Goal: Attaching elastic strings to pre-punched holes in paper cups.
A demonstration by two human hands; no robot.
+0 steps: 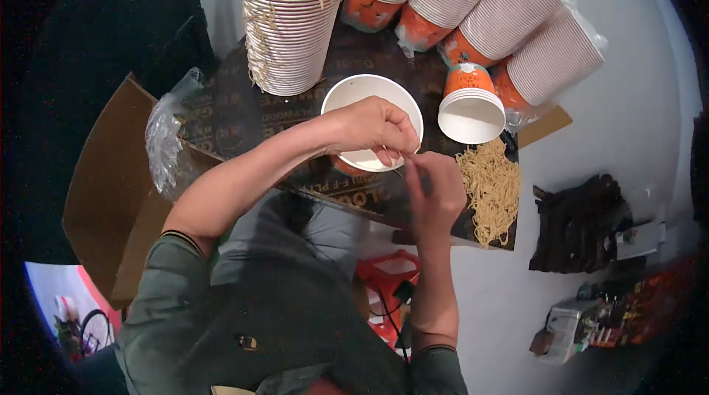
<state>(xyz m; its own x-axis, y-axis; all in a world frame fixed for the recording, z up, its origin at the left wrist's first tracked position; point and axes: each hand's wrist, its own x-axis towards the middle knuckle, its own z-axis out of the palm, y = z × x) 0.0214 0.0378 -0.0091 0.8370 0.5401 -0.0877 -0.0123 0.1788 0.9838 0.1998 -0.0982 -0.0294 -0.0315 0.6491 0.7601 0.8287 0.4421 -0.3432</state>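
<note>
A white-lined paper bucket (354,92) stands on the dark printed board (236,110) in front of me, its mouth facing up. My left hand (380,127) reaches over its opening, fingers closed in a pinch. By the bucket's right front rim, my right hand (439,186) is closed too, fingertips meeting the left hand's. A thin tan strand shows faintly between the fingertips; its ends are hidden. To the right lies a heap of similar tan strands (491,192). Whether they are string or bands, I cannot tell.
At the back left rises a tall stack of nested buckets (292,40), tan strands hanging on its rims. Several plastic-wrapped bucket stacks (509,11) lean at the back right. A short stack of tipped buckets (473,116) lies nearer. An open cardboard box (111,188) is left.
</note>
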